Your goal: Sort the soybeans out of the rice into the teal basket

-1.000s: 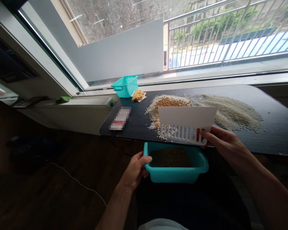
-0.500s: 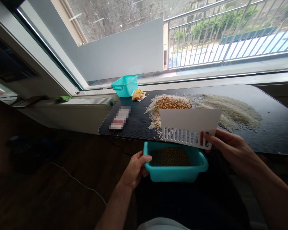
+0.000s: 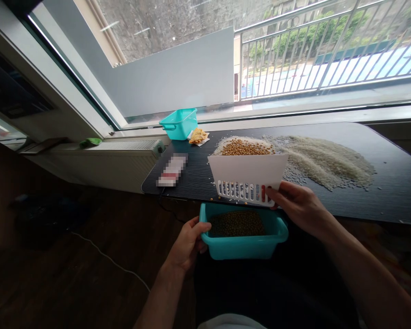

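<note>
1. The left hand (image 3: 188, 242) has its fingers (image 3: 202, 227) curled shut round the left rim of a teal tub (image 3: 243, 246), thumb on top. It holds the tub just below the near edge of the worktop (image 3: 380, 192).
2. The right hand (image 3: 296, 208) pinches the lower right corner of a white slotted scraper (image 3: 248, 176), fingers closed on it. The scraper stands on edge at the near edge of the worktop, slots down, right above the tub.
3. A heap of beans (image 3: 246, 147) lies behind the scraper, toward the middle of the worktop. It sits against a wide spread of rice (image 3: 325, 157) that runs toward the right edge. The tub already holds a layer of beans.
4. A few stray beans and grains lie at the foot of the scraper, by the near edge.
5. At the far left corner stand a second tub (image 3: 179, 122) and a yellow wrapper (image 3: 197, 135). They are well apart from both hands.
6. Risks, as I judge them:
   - The tub is held by one rim only, so it could tip under its load and spill onto the floor.
   - If the tub sits off-line with the scraper, beans pushed over the edge would miss it.
   - A corner pinch gives little control, so the scraper may twist and let beans slip round its left end.
   - Rice could be carried along too if the slots clog.
</note>
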The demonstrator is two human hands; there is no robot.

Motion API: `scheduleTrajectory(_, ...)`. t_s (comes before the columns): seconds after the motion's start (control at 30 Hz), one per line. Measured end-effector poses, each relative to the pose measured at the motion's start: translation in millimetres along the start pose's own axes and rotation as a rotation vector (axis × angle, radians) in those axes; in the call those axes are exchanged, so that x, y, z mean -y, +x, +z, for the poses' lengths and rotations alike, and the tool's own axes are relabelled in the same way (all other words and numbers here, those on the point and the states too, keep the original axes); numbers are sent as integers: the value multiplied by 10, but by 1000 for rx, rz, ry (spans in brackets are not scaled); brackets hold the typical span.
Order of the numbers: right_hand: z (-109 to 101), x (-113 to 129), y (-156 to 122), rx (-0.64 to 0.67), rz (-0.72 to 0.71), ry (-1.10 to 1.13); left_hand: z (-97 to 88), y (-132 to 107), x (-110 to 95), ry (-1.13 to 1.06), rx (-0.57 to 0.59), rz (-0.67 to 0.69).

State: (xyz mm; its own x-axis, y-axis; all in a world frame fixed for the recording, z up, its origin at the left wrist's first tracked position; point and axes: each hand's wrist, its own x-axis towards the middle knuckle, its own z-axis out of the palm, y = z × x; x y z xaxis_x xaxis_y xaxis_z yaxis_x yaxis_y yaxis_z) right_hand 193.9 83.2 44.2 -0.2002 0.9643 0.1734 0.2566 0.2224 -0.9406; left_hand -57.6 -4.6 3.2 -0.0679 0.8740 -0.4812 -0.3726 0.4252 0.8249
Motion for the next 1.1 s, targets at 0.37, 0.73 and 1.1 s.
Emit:
scheduleTrajectory(0.37, 229, 8, 122, 29, -38, 32, -141, 22, -55, 4, -48, 44)
scheduleTrajectory(0.73, -3, 83, -127, 36, 28, 67, -225, -23, -89, 40, -13, 74)
scheduleTrajectory(1.1, -540, -81, -520, -178, 124, -74, 53, -4, 24, 43, 82, 5)
